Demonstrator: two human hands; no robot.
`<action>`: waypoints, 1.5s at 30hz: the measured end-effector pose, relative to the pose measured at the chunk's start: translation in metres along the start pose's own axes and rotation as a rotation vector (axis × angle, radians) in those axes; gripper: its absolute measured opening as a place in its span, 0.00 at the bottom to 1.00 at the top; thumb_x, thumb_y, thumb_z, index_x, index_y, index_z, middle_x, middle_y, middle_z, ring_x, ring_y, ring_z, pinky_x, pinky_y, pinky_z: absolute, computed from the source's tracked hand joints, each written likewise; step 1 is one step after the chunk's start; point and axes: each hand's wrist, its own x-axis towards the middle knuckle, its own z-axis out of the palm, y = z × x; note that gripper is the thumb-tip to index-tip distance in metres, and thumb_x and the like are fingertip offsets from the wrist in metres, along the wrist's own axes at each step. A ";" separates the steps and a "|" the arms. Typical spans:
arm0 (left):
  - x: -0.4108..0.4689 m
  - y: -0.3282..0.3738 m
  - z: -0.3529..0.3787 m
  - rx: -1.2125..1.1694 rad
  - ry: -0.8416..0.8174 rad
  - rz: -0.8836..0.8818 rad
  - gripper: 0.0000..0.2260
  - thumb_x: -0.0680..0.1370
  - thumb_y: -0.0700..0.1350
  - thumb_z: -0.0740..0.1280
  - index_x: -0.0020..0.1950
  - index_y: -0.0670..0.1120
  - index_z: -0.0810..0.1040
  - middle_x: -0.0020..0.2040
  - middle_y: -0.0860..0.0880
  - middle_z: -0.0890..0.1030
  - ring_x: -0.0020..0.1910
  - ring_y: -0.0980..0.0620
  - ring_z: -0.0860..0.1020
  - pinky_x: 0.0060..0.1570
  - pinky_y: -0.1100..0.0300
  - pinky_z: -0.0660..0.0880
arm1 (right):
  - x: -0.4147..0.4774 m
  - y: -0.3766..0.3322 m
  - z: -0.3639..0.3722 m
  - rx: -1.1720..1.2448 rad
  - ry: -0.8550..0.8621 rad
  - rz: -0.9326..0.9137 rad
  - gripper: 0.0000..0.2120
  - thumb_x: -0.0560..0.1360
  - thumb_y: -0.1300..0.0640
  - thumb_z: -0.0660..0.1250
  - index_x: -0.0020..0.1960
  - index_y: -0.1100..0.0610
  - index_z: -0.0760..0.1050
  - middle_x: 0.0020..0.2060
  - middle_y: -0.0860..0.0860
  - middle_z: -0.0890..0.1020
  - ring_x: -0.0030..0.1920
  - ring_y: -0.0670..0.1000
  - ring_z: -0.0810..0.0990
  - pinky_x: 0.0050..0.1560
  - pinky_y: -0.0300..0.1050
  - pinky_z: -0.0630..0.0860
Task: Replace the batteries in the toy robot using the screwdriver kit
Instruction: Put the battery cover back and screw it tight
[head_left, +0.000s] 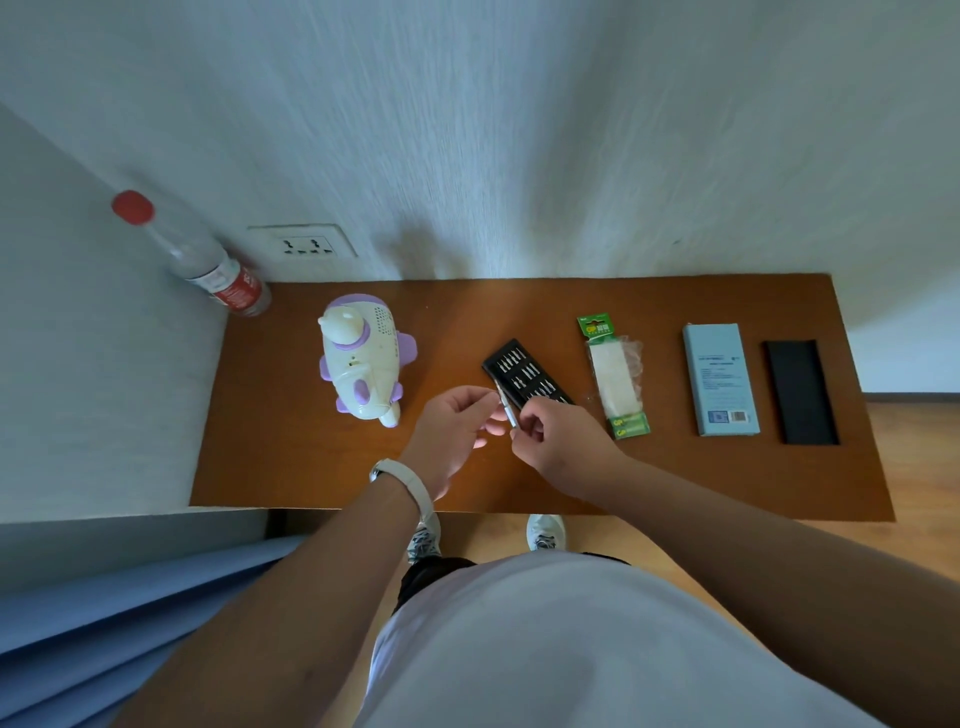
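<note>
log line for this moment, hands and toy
step: screwdriver prep | left hand: pinches screwdriver top | right hand: holds screwdriver lower end | toy robot: left of hands, untouched | bit tray: open behind hands

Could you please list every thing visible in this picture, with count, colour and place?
toy robot: one, white and purple, table's left part
bit tray: one, black with silver bits, table's middle
battery pack: one, green and clear, right of the bit tray
box: one, light blue, further right
cover: one, black, table's right end
bottle: one, clear with red cap, left back corner
table: one, brown, beneath these things
wall socket: one, white, behind the toy robot
screwdriver: one, silver, between both hands
left hand: one, pinches the screwdriver's upper end
right hand: one, grips its lower end
</note>
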 end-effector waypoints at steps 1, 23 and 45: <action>-0.001 0.001 -0.001 0.000 0.006 0.007 0.08 0.83 0.46 0.65 0.50 0.47 0.83 0.43 0.52 0.86 0.40 0.57 0.83 0.44 0.58 0.77 | 0.000 0.000 0.000 0.002 -0.002 -0.002 0.06 0.78 0.54 0.67 0.44 0.51 0.71 0.32 0.45 0.74 0.31 0.44 0.70 0.31 0.36 0.62; -0.036 0.062 -0.045 0.169 0.247 0.416 0.03 0.78 0.45 0.72 0.45 0.49 0.81 0.38 0.50 0.83 0.40 0.48 0.82 0.41 0.59 0.81 | -0.003 -0.065 -0.062 0.173 0.144 -0.072 0.07 0.78 0.53 0.67 0.42 0.44 0.75 0.34 0.44 0.78 0.32 0.43 0.75 0.30 0.35 0.73; -0.053 0.069 -0.081 0.116 0.175 0.471 0.02 0.79 0.44 0.71 0.49 0.51 0.81 0.41 0.52 0.84 0.44 0.52 0.83 0.42 0.66 0.79 | -0.008 -0.129 -0.072 0.242 0.228 -0.128 0.06 0.78 0.61 0.66 0.47 0.52 0.79 0.32 0.46 0.76 0.28 0.39 0.72 0.25 0.29 0.66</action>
